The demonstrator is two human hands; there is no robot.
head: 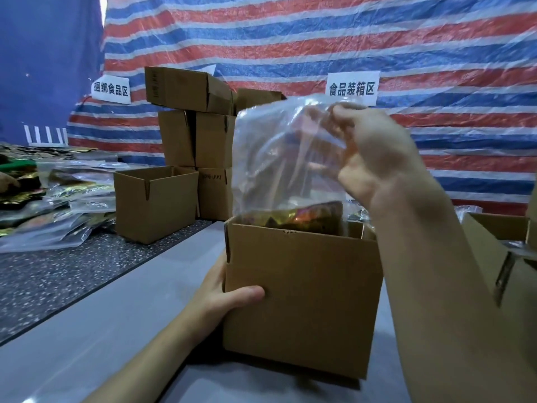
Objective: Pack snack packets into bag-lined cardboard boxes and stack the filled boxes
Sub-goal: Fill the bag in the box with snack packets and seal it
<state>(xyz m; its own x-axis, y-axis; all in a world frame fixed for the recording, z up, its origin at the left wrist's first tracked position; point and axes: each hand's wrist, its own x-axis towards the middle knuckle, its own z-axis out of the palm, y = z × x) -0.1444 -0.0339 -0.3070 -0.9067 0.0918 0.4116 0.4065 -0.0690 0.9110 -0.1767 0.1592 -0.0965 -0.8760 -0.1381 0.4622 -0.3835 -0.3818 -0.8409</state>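
Note:
An open cardboard box (302, 295) stands on the grey table in front of me. My left hand (226, 298) grips its left front corner, thumb across the front face. A clear plastic bag (279, 158) rises out of the box, and my right hand (374, 152) pinches its top edge, holding it up. Shiny gold and orange snack packets (308, 215) sit inside the bag at the box's mouth.
An empty open box (154, 202) stands to the left, with a stack of boxes (197, 135) behind it against the striped tarp. Loose snack packets (58, 205) pile up at far left. Another open box (499, 251) sits at the right edge.

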